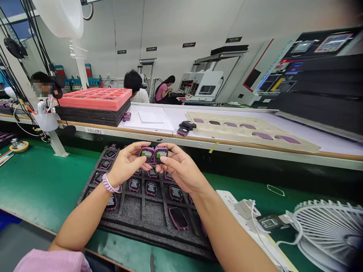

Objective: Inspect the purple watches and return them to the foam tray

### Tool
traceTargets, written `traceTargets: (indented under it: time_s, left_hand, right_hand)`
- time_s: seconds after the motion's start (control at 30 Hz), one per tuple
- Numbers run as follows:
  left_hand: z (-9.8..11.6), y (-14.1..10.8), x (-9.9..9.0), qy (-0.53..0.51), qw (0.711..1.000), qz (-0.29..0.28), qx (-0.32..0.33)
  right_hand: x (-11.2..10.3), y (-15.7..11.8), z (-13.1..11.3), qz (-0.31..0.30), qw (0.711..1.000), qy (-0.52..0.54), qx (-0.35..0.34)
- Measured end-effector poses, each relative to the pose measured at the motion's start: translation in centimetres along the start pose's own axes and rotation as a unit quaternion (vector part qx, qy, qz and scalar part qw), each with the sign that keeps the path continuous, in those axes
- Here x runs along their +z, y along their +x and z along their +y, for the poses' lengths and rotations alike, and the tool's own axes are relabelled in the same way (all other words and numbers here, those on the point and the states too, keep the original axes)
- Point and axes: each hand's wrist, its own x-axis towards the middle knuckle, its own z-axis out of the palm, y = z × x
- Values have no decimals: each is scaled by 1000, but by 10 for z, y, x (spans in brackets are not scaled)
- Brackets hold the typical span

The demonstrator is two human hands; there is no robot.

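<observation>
My left hand [127, 163] is closed on a purple-framed watch case [146, 154], its thumb on the lit screen. Right beside it, my right hand [180, 166] grips a second purple watch case [160, 154], also with a lit screen showing a green band. The two cases touch or nearly touch side by side. Both are held above a dark foam tray [132, 207] whose compartments hold several more purple watch cases, most with white text on their screens. One case [178, 218] near the front right has a dark screen.
Behind stands a shelf [181, 140] with a red foam tray [96, 99], black trays, papers and a beige mat [241, 130]. A power strip [244, 219] and white fan [331, 230] are at the right. Left are a white post and cables. Other people sit beyond.
</observation>
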Motion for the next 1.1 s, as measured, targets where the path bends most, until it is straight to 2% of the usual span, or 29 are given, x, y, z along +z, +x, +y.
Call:
traceTargets:
  time_s: [0.53, 1.1]
  left_hand:
    - [0, -1, 1, -3, 1000, 2, -12]
    - [-4, 4, -3, -23, 999, 16, -33]
  right_hand:
    - [4, 1, 3, 26, 999, -17, -22]
    - [2, 6, 9, 24, 999, -17, -14]
